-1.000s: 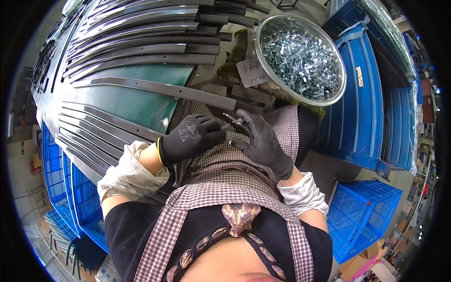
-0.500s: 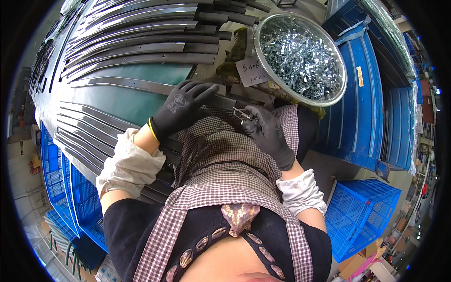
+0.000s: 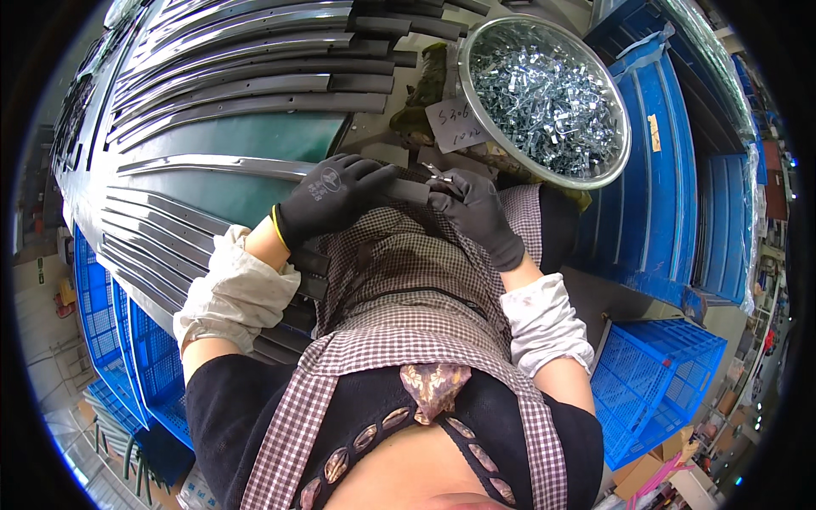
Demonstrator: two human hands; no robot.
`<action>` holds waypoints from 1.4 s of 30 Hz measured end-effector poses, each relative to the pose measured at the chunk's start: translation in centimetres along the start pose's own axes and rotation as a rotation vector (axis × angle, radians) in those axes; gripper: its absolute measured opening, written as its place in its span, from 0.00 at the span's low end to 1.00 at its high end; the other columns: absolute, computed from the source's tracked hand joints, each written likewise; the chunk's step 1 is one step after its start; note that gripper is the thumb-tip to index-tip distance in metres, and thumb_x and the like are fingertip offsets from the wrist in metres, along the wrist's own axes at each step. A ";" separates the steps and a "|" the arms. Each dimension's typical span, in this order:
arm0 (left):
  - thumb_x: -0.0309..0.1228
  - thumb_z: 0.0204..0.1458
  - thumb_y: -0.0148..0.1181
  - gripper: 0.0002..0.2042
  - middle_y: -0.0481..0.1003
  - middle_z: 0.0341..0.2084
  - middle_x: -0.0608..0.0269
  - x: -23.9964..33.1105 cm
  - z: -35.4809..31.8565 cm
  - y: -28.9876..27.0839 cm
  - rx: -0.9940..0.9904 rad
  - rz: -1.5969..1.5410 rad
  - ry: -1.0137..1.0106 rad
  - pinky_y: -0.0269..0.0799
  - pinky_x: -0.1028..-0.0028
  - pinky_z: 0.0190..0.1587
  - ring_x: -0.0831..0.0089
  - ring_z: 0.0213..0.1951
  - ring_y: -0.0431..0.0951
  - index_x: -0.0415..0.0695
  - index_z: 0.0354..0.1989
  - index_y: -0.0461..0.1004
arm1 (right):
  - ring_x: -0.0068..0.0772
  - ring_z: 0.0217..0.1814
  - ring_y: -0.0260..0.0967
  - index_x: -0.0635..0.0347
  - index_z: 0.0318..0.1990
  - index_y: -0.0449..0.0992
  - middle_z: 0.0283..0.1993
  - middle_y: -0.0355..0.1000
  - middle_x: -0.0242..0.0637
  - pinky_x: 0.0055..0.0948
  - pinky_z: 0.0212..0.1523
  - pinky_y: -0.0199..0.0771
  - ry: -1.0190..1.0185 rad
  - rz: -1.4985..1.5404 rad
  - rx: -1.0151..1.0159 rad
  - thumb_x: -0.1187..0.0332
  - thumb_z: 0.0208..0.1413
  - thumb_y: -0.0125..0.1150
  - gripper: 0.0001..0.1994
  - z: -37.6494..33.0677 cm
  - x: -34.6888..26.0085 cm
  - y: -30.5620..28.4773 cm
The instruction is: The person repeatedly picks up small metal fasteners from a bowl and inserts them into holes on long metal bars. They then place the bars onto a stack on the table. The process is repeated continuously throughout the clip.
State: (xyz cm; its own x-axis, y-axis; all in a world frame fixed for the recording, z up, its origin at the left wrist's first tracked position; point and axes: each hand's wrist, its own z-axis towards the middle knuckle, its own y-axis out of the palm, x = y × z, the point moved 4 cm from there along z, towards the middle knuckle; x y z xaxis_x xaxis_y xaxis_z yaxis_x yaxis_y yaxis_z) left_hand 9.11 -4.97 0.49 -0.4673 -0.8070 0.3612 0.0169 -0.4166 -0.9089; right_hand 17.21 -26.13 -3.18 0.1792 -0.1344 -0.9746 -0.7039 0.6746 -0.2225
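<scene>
A long dark strip (image 3: pixel 221 164) with a glossy face lies across the green tabletop, its near end reaching out over my lap. My left hand (image 3: pixel 336 197), in a dark grey glove with a yellow cuff edge, is closed around this strip near that end. At the strip's tip is my right hand (image 3: pixel 478 217), gloved the same way. Between its thumb and fingers sit small shiny metal clips (image 3: pixel 439 175); how many, I cannot tell. The fingertips touch or nearly touch the strip's end.
A round clear basin (image 3: pixel 625 149) full of small metal clips stands at the right, a handwritten paper tag (image 3: pixel 455 126) beside it. Similar strips (image 3: pixel 255 106) lie in rows beyond and nearer on the green-topped table (image 3: pixel 229 136). Blue crates (image 3: pixel 659 391) stand on both sides.
My right hand has shifted slightly up and left, onto the strip's end. My left fingers have curled further round the strip, and its near end shows a broader dark face.
</scene>
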 end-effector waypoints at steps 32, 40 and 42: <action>0.35 0.56 0.61 0.17 0.79 0.35 0.59 -0.1 -0.6 0.4 -0.133 -0.022 -0.047 0.76 0.62 0.40 0.58 0.40 0.80 0.48 0.54 0.76 | 0.43 0.26 0.74 0.58 0.31 0.75 0.25 0.73 0.41 0.37 0.27 0.74 -0.217 -0.660 -0.158 0.65 0.62 0.59 0.09 -3.6 -2.5 -2.5; 0.35 0.55 0.64 0.24 0.73 0.28 0.59 1.0 -0.5 -1.7 -0.036 0.026 0.150 0.72 0.64 0.28 0.62 0.29 0.76 0.49 0.61 0.72 | 0.35 0.34 0.77 0.67 0.41 0.80 0.33 0.78 0.44 0.30 0.36 0.73 0.107 -0.569 0.073 0.66 0.61 0.65 0.11 -3.8 -1.7 -8.8; 0.35 0.54 0.64 0.24 0.73 0.28 0.59 1.8 -1.8 -2.8 -0.156 0.004 0.071 0.72 0.64 0.28 0.62 0.28 0.76 0.49 0.61 0.72 | 0.41 0.32 0.76 0.66 0.40 0.79 0.33 0.78 0.45 0.35 0.34 0.72 0.058 -0.551 0.230 0.62 0.60 0.65 0.13 -2.6 -0.8 -11.6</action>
State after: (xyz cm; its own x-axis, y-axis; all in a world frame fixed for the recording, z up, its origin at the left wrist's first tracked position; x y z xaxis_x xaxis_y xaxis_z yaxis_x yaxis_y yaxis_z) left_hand 6.61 -4.47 3.34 -0.5288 -0.7745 0.3472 -0.1159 -0.3394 -0.9335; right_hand 23.42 -35.71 0.14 0.4329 -0.5438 -0.7189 -0.3500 0.6335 -0.6900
